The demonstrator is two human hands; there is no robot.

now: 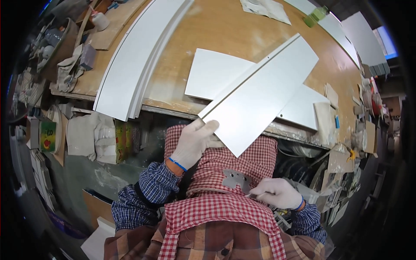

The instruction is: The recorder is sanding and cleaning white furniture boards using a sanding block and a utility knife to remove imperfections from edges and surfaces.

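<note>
My left hand [197, 138], in a white knit glove, grips the near left corner of a long white panel [264, 93] with a dark groove along one edge. The panel slants away to the far right, above another white panel [219, 71] lying on the wooden table [173, 84]. In front of my red checked apron [216, 173], my right hand [277, 193] is closed, also gloved. A small, thin, pale tip shows at its fingers, too little to name. The fingers under the held panel are partly hidden.
A stack of long white panels [134, 60] overhangs the table's front edge at left. Cloths, a white squeeze bottle [100, 21] and a worn bin [58, 47] stand far left. At right lie a folded cloth [322, 121] and a green bottle [315, 16].
</note>
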